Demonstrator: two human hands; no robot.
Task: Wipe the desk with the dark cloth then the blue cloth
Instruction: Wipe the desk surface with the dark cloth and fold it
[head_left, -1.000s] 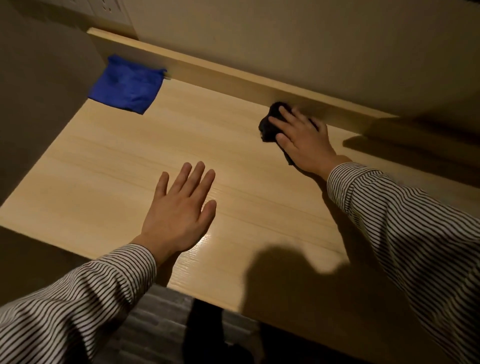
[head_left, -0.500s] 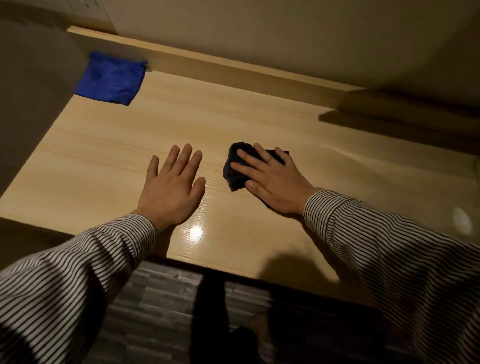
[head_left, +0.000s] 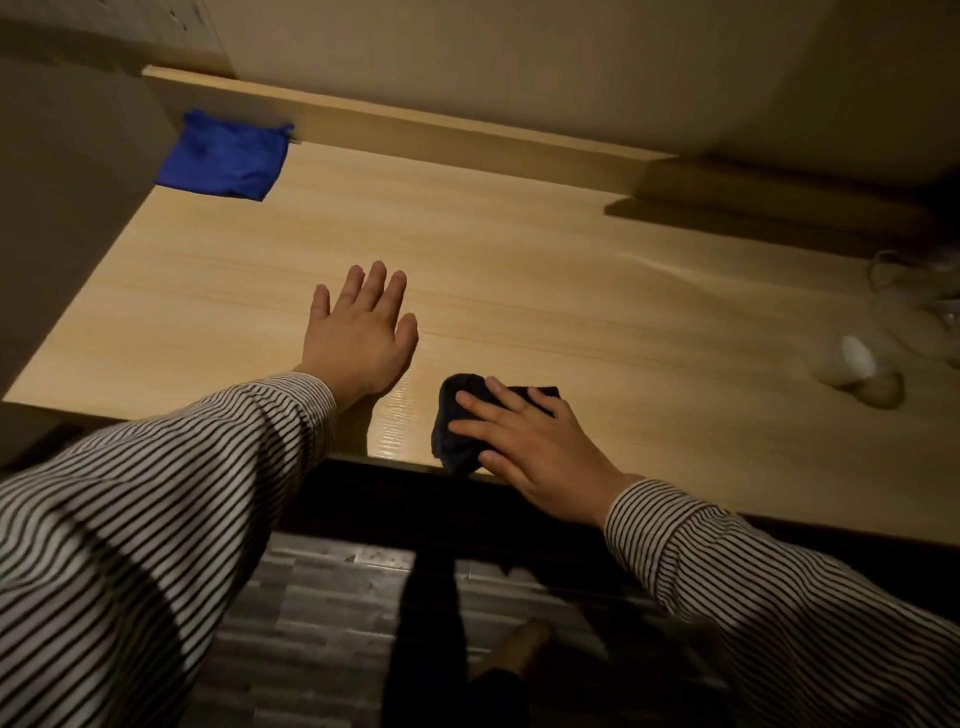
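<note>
Head view shows the right hand (head_left: 535, 457) spread flat, pressing the dark cloth (head_left: 460, 431) at the near edge of the bench (head_left: 519, 270) – soft, light, bunched, best pushed from on top – while the left hand (head_left: 361, 332) lies open, and the blue cloth (head_left: 226, 156) waits far left.

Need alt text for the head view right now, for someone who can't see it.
The right hand presses a dark cloth flat at the near edge of a light wooden desk, while the left hand rests open, palm down, beside it. A blue cloth lies untouched in the far left corner; blurred clear objects sit at far right.
</note>
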